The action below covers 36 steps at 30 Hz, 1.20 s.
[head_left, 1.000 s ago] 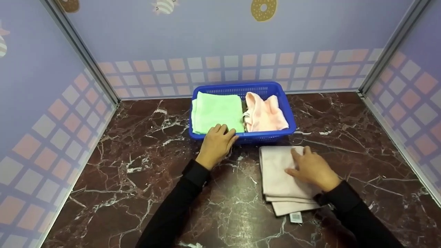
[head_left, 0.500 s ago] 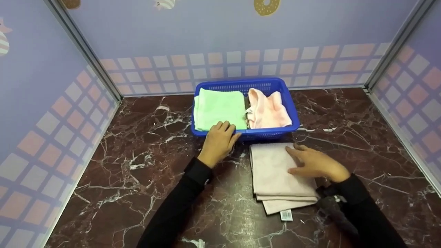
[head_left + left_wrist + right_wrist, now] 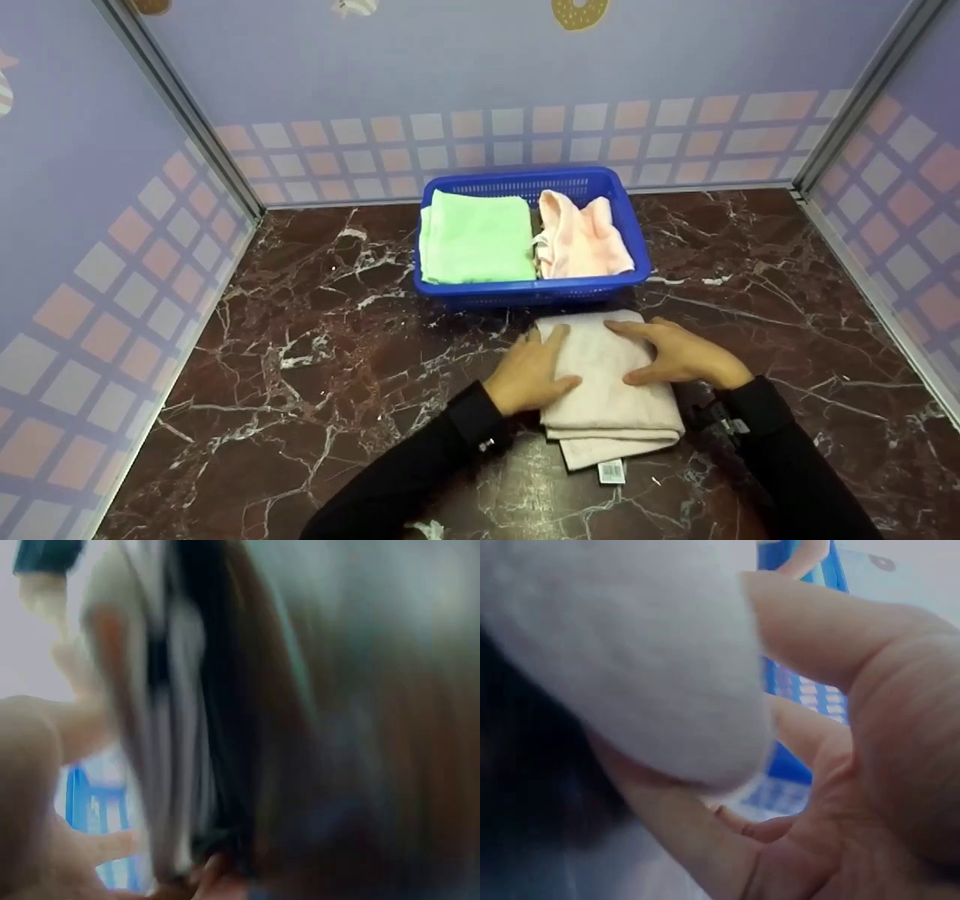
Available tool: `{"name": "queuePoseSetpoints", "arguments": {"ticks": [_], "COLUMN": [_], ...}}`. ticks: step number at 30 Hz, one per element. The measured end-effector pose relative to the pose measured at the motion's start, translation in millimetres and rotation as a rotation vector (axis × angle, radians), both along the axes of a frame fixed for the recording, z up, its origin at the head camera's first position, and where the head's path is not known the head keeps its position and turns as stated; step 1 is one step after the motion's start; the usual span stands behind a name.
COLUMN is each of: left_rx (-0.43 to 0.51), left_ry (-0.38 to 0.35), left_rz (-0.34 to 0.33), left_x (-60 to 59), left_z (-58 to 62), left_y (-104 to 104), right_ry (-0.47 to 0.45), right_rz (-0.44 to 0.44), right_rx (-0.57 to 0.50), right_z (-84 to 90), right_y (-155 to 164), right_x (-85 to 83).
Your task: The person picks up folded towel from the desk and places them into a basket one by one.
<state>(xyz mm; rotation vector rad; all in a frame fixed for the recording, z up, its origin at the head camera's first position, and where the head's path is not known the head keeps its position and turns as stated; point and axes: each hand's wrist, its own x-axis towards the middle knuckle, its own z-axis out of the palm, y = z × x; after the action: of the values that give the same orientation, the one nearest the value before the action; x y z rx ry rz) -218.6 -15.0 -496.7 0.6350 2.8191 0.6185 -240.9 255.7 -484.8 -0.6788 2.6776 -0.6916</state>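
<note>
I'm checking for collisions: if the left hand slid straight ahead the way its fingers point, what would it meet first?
Probably the near wall of the blue basket. The left hand rests on the folded pale pink towel, fingers pointing toward the basket just beyond the towel's far edge; the exact line is hard to judge.

The left hand (image 3: 529,370) left the blue basket (image 3: 525,289) rim and came to rest on the folded pink towel (image 3: 607,386), which slid leftward before the basket under the right hand (image 3: 679,352).
</note>
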Motion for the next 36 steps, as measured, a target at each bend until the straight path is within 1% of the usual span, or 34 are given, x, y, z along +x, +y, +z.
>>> {"name": "queuePoseSetpoints", "arguments": {"ticks": [3,5,7,9,11,13,15,18,20,22,23,25,27,28,30,32,36], "left_rx": [0.115,0.198,0.267,0.324,0.35,0.358,0.357,0.379,0.404,0.427,0.434,0.448,0.458,0.463,0.472,0.476,0.449], "left_ry": [-0.015,-0.015,-0.032,-0.064,-0.097,-0.121,-0.123,-0.086,-0.024,0.067,0.118,0.23,0.318,0.345,0.376,0.385,0.4], "left_rz": [-0.03,-0.051,-0.07,-0.089,-0.103,-0.118,-0.139,-0.169,-0.187,-0.194,-0.193,-0.181,-0.154,-0.136,-0.098,-0.056,0.035], "left_x": [3.3,2.2,0.2,-0.9,-0.4,1.6,4.4,9.6,12.4,12.5,10.6,2.7,-10.8,-19.1,-37.5,-56.4,-91.7], "left_z": [-5.9,-8.0,-9.0,-8.7,-6.0,0.2,9.5,27.5,40.4,52.2,57.3,66.1,72.3,74.8,78.5,81.1,81.6], "left_y": [6,7,7,5,3,2,0,-2,-3,-3,-2,-1,1,2,5,8,14], "right_ry": [-0.038,-0.056,-0.069,-0.071,-0.072,-0.078,-0.067,-0.017,0.038,0.097,0.121,0.187,0.26,0.291,0.35,0.394,0.49], "right_rz": [0.007,0.01,0.016,0.038,0.069,0.098,0.126,0.148,0.133,0.1,0.073,0.018,-0.021,-0.04,-0.065,-0.099,-0.221], "right_rx": [-0.042,-0.073,-0.1,-0.119,-0.131,-0.139,-0.135,-0.143,-0.151,-0.182,-0.198,-0.241,-0.283,-0.3,-0.331,-0.35,-0.366], "right_z": [-5.0,-7.2,-9.0,-9.8,-8.2,-2.6,7.5,29.6,46.3,62.4,69.4,80.2,87.0,88.8,90.9,91.4,85.5], "right_y": [-5,-5,-5,-4,-4,-4,-4,-2,-1,0,0,-2,-5,-7,-12,-17,-26], "right_x": [-2.3,-3.8,-4.4,-4.7,-3.6,-1.2,2.3,10.3,16.2,20.4,21.0,17.3,7.3,0.1,-17.1,-36.0,-74.9]}}
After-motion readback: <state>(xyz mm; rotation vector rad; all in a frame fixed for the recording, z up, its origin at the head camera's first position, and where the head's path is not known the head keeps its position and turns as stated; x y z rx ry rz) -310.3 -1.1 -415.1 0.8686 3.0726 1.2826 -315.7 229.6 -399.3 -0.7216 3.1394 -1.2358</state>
